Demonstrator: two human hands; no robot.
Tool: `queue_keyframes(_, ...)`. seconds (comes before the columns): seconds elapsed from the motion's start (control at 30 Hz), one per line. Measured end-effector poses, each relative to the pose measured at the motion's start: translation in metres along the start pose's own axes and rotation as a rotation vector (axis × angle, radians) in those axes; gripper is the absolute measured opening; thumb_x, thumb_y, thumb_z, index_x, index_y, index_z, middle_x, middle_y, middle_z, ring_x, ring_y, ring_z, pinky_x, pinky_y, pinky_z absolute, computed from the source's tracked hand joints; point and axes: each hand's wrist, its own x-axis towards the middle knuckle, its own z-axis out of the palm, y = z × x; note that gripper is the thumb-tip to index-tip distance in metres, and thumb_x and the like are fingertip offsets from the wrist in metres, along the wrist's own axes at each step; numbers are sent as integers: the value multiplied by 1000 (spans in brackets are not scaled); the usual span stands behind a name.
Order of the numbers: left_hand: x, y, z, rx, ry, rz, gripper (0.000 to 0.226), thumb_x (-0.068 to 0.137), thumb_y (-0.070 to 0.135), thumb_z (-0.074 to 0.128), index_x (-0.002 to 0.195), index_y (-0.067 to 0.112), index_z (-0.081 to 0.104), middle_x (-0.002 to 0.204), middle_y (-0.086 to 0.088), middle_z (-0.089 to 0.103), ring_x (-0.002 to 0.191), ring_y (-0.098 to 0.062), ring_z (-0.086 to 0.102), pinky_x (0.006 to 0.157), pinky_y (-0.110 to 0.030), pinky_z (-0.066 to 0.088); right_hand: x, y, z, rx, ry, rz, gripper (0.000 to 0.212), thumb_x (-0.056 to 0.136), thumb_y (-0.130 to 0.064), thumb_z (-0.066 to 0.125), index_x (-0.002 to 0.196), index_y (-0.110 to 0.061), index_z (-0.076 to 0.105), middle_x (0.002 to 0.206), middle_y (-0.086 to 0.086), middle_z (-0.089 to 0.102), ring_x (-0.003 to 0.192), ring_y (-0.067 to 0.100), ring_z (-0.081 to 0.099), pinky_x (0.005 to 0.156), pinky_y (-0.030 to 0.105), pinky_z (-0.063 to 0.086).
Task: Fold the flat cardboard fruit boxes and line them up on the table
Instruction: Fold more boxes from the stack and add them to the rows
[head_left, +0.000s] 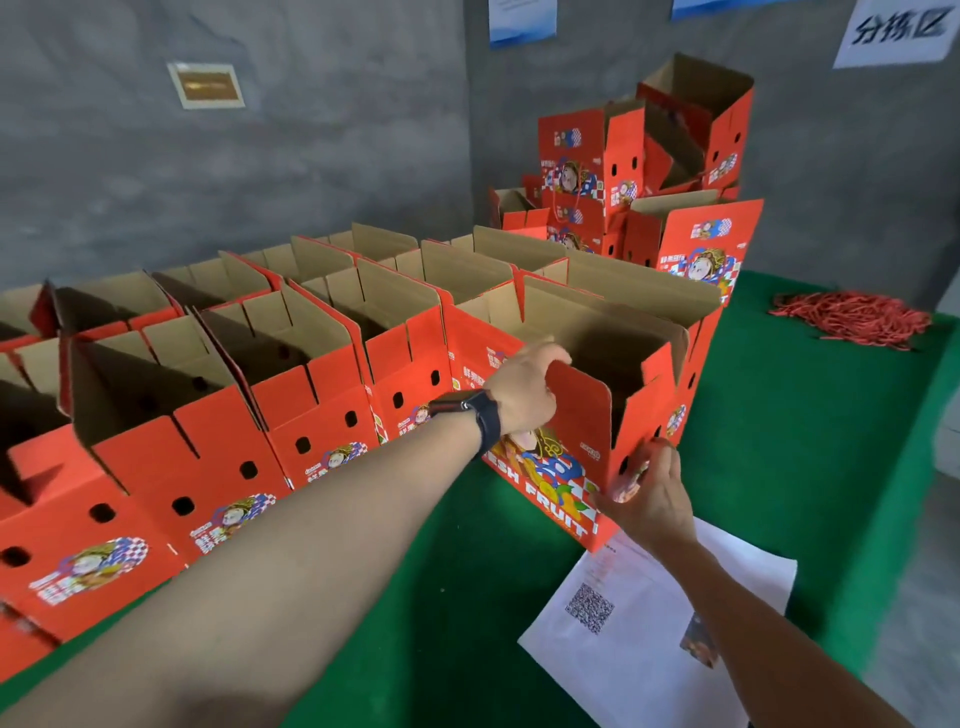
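Observation:
A red printed fruit box stands upright and open-topped at the right end of the front row on the green table. My left hand grips the top of its front flap, with a dark watch on that wrist. My right hand holds the box's near right corner low down, fingers curled round the edge. Several folded red boxes stand in two rows to the left, tops open.
More red boxes are piled at the back against the grey wall. A heap of red cords lies at the far right. A white printed sheet lies on the table near me.

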Motion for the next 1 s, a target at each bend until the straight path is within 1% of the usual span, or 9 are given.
queue_keyframes(0.13, 14, -9, -1, 16, -96, -34, 62, 88, -8, 47, 143, 17, 37, 159, 1, 15, 145, -17, 17, 114, -27, 24, 22, 2, -1, 39, 10, 86, 76, 58, -13, 91, 112, 4, 40, 119, 18, 44, 103, 35, 53, 77, 41, 46)
queue_keyframes(0.3, 18, -21, 2, -24, -64, -52, 64, 89, -5, 49, 146, 21, 34, 159, 4, 14, 144, -17, 21, 107, -25, 35, 23, -4, 13, 83, 93, 117, 71, 72, -12, 82, 123, 8, 38, 132, 20, 41, 105, 39, 54, 76, 46, 50)
queue_keyframes(0.5, 18, -24, 7, -61, -5, -16, 61, 92, -1, 49, 147, 21, 34, 158, 6, 19, 144, -16, 21, 108, -22, 28, 22, -11, 27, 165, 110, 224, 58, 87, -17, 65, 132, -6, 31, 123, 17, 55, 104, 41, 56, 82, 47, 47)
queue_keyframes(0.63, 14, -21, 8, -67, -41, 23, 74, 90, -4, 50, 151, 25, 20, 160, 9, 5, 146, -14, 12, 96, -14, 31, 18, -26, 36, 170, 256, 258, 39, 84, -5, 60, 117, -2, 39, 122, 18, 47, 102, 42, 51, 76, 46, 44)
queue_keyframes(0.7, 8, -18, 7, -70, -50, 45, 74, 90, -5, 47, 151, 25, 18, 160, 8, 4, 146, -14, 11, 99, -17, 33, 19, -38, 41, 202, 274, 357, 31, 84, -2, 56, 110, 0, 39, 120, 20, 43, 101, 44, 49, 75, 44, 40)
queue_keyframes(0.8, -8, -19, 1, -61, -24, 52, 60, 94, 3, 48, 148, 19, 29, 158, 1, 21, 144, -16, 23, 110, -22, 26, 26, -54, 38, 346, 323, 637, 31, 88, -4, 52, 116, 1, 40, 124, 23, 42, 107, 42, 48, 78, 40, 37)
queue_keyframes(0.87, -28, -25, -9, -98, 40, 28, 44, 94, 7, 51, 138, 14, 48, 144, -6, 47, 129, -23, 47, 106, -28, 38, 21, -68, 33, 470, 426, 810, 30, 89, -6, 54, 116, 3, 44, 123, 23, 46, 107, 38, 49, 75, 34, 35)
queue_keyframes(0.93, -58, -36, -20, -148, 108, -6, 33, 94, 5, 52, 125, 8, 61, 125, -10, 62, 113, -22, 60, 98, -27, 45, 5, -90, 35, 471, 397, 753, 25, 87, -1, 55, 111, 3, 50, 112, 22, 56, 95, 34, 54, 67, 27, 36)
queue_keyframes(1.0, -93, -52, -33, -188, 187, -51, 28, 93, 1, 52, 117, 5, 66, 114, -10, 68, 105, -20, 63, 94, -20, 45, -13, -122, 44, 469, 275, 544, 13, 87, 3, 54, 100, 3, 55, 94, 20, 61, 78, 29, 56, 55, 24, 33)
